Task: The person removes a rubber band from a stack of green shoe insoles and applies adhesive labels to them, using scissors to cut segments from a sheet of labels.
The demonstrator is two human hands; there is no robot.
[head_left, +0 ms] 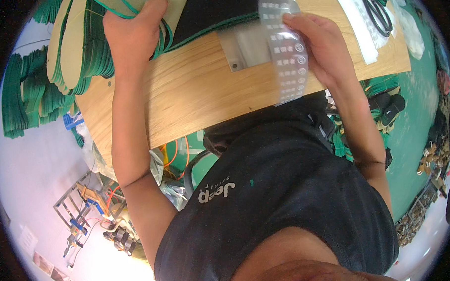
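My left hand (134,34) is closed at the far left of the wooden table, gripping beige insoles (173,16) with green edges. Beside it a thick stack of similar insoles (78,44) leans at the table's left end. My right hand (326,48) pinches a clear strip (289,51) with rows of pale printed marks between thumb and fingers. The strip hangs in a curve over the table's near edge, slightly blurred. Left of the strip lies a greyish metal plate (249,55), partly hidden behind it. A dark flat surface (220,9) sits between my hands, with green edging along its near side.
White strips (357,27) and black-handled scissors (374,11) lie at the table's right. More green bundles (35,92) hang or stand at the left. Under the table's right side are green-edged pieces (382,105). Orange hoses (181,157) run below the wooden table (194,102).
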